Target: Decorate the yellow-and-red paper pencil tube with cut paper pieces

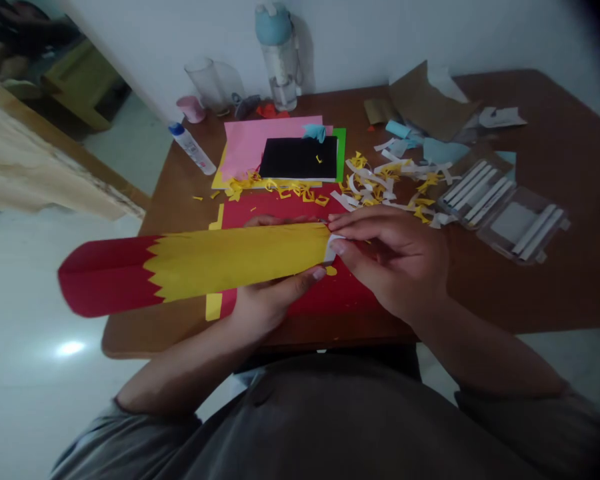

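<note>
A yellow-and-red paper tube (pixel 220 263) lies across both hands, long axis running roughly left to right, parallel to the tabletop's (pixel 530 287) front edge and tilted slightly up at the right. Its red end sticks out past the left edge of the tabletop, over the floor. The right hand (pixel 390 260) is nearer the tube's right end, pinching it between fingers and thumb at a white paper tip (pixel 334 248). The left hand (pixel 265 300) sits further along, cupped under the tube with the thumb across its front side (narrow hold, not wide). A red sheet (pixel 350 300) lies under the hands near the front edge. Yellow scraps (pixel 370 180) are scattered just behind, with a black card (pixel 299 158) on a pink sheet (pixel 260 143) toward the back edge.
</note>
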Motion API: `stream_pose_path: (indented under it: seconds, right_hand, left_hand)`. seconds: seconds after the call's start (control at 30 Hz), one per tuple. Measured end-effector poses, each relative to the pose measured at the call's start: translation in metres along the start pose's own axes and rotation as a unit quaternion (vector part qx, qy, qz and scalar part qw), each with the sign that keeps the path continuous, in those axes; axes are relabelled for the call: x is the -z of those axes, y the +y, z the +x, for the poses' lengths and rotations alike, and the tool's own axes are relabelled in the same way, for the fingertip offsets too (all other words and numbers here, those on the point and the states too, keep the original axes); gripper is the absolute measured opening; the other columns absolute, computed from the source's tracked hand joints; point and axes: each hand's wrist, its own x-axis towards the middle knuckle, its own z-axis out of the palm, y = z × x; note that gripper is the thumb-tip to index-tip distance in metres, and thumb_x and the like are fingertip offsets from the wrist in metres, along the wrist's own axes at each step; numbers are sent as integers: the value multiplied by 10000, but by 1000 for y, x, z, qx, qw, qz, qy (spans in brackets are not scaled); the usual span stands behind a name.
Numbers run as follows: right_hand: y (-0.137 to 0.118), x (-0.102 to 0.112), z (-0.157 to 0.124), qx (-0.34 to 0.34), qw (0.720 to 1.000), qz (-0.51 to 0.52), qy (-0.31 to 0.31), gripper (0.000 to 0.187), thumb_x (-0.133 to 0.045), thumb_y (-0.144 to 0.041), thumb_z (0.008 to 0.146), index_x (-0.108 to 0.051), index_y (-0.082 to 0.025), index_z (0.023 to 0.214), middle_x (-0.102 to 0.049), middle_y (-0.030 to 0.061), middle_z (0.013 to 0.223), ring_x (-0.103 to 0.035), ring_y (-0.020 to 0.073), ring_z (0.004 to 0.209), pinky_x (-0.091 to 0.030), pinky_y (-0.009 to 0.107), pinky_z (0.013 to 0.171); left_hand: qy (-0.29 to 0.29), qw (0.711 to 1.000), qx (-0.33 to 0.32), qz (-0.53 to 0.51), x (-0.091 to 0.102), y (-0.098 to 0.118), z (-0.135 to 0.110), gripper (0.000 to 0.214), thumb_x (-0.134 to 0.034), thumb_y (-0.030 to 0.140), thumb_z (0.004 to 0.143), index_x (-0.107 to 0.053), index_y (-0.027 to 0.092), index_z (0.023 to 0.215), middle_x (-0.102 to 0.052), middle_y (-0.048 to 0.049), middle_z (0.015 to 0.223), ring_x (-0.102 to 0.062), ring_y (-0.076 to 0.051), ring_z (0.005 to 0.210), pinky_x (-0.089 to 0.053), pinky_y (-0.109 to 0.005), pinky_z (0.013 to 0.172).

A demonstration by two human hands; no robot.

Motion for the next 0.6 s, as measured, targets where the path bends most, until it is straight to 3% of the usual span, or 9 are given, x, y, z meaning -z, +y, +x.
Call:
stream_pose_path:
  seconds: [0.13, 0.27, 0.37, 0.6]
  right_hand:
    - [-1, 1, -1, 3, 1000, -1, 4, 214, -897, -145, 973, -900, -357, 1008, -936, 2, 1088, -903, 266, 1051, -739, 491, 1022]
    - [-2, 3, 1, 2, 1000, 25, 1, 218, -948, -130, 930, -903, -340, 970, -920, -4, 1011, -896, 251, 1018, -729, 443, 989]
    - [-5, 5, 3, -20, 999, 37, -12, 219, -947, -139, 948, -911, -354, 971, -913, 3, 1025, -883, 263, 1032, -714, 469, 1009]
    - [-8, 4, 1, -83, 996, 41, -14, 206, -906, -181, 991, -897, -385, 963, -896, 19, 1060, -859, 303, 1096, -689, 560, 1091]
  left_hand:
    - [-28, 997, -61, 22, -5, 9, 7, 676, -1084, 306, 840, -590, 348, 1300, -840, -54, 1466, -823, -332, 1419, -693, -579, 1263]
    - [-58, 988, -142, 12, -6, 10, 12, 685, -1081, 131, 791, -620, 349, 1248, -845, 26, 1427, -824, -279, 1425, -691, -498, 1261]
    - [-60, 988, -139, -5, -6, 11, 12, 687, -1077, 95, 783, -638, 340, 1251, -840, 35, 1409, -830, -267, 1409, -696, -475, 1247]
    - [-25, 995, -96, 21, -10, 12, 10, 668, -1132, 245, 745, -616, 375, 1149, -848, 26, 1350, -837, -334, 1362, -689, -602, 1249]
